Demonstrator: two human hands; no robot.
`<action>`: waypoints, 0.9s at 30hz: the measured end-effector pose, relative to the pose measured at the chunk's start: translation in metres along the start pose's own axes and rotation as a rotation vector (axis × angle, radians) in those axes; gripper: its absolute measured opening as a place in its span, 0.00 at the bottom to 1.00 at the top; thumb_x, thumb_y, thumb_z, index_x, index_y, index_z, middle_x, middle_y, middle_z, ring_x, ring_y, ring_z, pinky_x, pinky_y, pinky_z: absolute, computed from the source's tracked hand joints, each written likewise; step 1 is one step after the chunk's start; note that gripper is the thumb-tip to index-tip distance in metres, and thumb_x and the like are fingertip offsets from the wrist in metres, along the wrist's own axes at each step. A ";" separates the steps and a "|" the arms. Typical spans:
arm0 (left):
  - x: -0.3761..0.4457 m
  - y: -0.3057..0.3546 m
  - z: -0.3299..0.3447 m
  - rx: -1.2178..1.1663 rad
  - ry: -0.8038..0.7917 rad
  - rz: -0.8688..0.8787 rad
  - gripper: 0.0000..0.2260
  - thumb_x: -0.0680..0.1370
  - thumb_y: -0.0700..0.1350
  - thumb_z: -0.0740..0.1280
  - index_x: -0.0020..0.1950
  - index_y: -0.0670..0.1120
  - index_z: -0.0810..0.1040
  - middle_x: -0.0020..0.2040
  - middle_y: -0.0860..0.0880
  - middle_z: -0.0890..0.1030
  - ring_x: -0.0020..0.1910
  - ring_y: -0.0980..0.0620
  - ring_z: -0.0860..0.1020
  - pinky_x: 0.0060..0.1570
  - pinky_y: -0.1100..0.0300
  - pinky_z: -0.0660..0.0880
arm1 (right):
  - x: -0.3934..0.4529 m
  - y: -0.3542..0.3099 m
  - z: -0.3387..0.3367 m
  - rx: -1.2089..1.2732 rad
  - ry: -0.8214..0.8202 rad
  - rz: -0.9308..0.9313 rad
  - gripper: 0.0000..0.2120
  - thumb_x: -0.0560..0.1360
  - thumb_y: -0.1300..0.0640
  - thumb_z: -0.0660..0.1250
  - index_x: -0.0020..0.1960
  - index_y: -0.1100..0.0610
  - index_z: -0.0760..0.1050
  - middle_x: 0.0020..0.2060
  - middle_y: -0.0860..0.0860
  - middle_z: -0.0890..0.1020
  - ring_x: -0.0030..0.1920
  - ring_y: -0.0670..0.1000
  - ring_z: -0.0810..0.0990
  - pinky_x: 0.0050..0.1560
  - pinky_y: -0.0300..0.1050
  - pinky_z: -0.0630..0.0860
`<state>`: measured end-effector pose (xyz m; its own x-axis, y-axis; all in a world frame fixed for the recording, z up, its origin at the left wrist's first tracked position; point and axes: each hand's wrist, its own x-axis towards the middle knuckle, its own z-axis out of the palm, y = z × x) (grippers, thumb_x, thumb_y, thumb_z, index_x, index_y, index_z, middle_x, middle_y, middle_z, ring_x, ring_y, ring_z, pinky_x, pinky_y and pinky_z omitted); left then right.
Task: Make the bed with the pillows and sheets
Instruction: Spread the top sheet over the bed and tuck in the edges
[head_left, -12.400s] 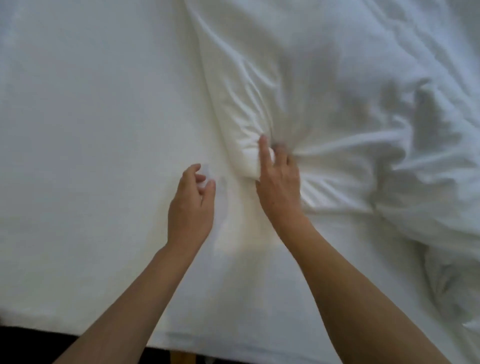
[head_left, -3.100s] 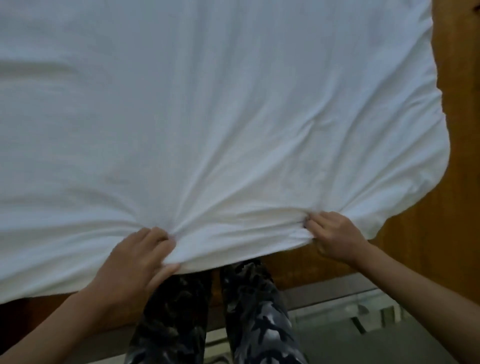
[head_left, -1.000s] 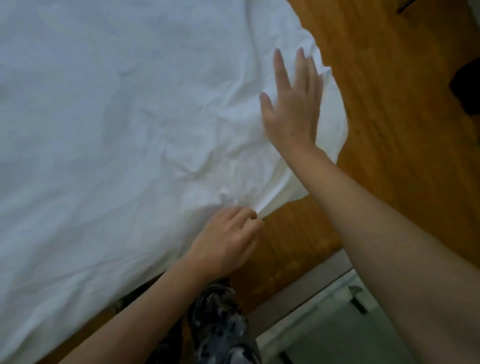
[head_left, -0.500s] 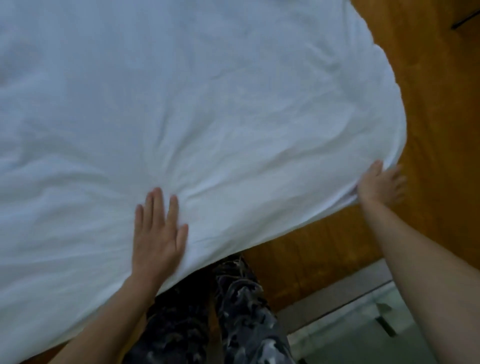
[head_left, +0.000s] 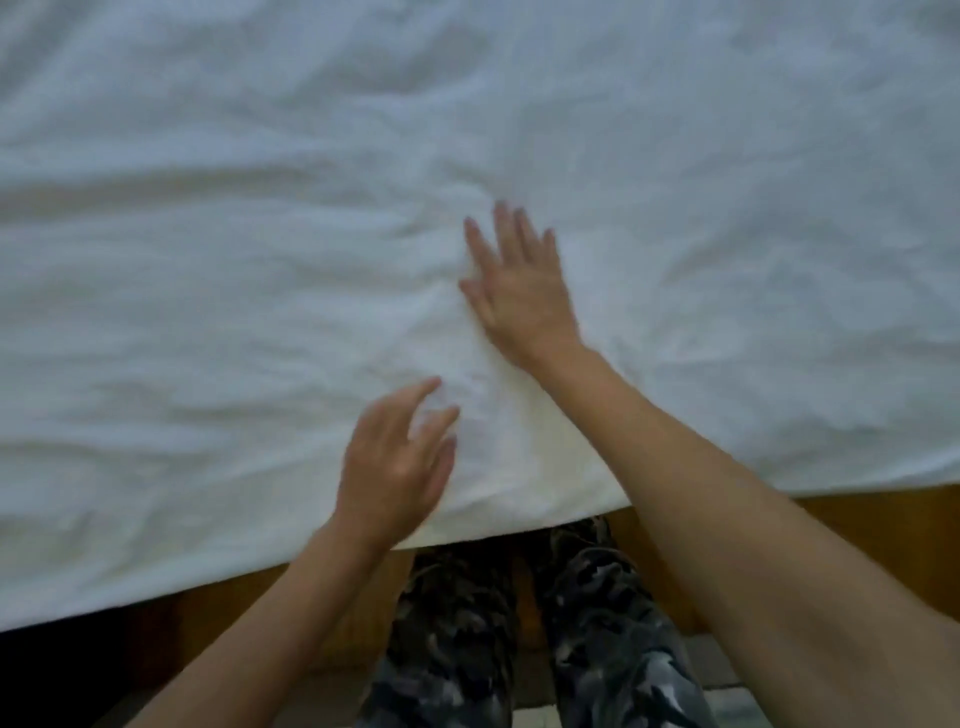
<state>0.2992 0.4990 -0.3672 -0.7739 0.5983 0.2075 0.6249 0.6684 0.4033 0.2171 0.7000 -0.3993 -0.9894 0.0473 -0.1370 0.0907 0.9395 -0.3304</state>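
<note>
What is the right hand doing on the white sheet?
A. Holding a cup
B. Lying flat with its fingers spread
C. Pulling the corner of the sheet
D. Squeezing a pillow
B: the right hand lies flat on the white sheet with its fingers straight and spread, and it grips nothing. No pillow or cup is in view.
</note>
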 end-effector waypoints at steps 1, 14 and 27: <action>0.001 -0.028 -0.016 0.069 0.084 -0.128 0.11 0.79 0.42 0.64 0.60 0.40 0.76 0.63 0.35 0.76 0.61 0.39 0.73 0.60 0.47 0.71 | -0.001 -0.042 0.020 0.010 -0.050 -0.105 0.29 0.78 0.43 0.48 0.76 0.53 0.62 0.75 0.62 0.59 0.75 0.62 0.56 0.73 0.60 0.49; -0.113 -0.236 -0.070 0.364 -0.124 -0.699 0.26 0.82 0.53 0.50 0.78 0.42 0.58 0.77 0.34 0.57 0.75 0.35 0.57 0.72 0.41 0.53 | -0.140 -0.256 0.096 0.335 -0.343 -0.914 0.07 0.77 0.61 0.63 0.51 0.62 0.79 0.45 0.57 0.82 0.46 0.58 0.78 0.47 0.51 0.76; -0.242 -0.153 -0.059 -0.068 0.133 -1.746 0.21 0.83 0.49 0.56 0.73 0.40 0.65 0.70 0.36 0.68 0.67 0.36 0.68 0.64 0.41 0.67 | -0.040 -0.106 0.080 -0.188 0.023 -0.126 0.27 0.80 0.49 0.51 0.76 0.58 0.60 0.75 0.63 0.60 0.75 0.62 0.58 0.73 0.60 0.51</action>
<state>0.3851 0.2259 -0.4260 -0.4792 -0.7770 -0.4082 -0.8774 0.4119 0.2459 0.2562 0.5717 -0.4335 -0.9941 -0.0691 -0.0836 -0.0547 0.9850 -0.1639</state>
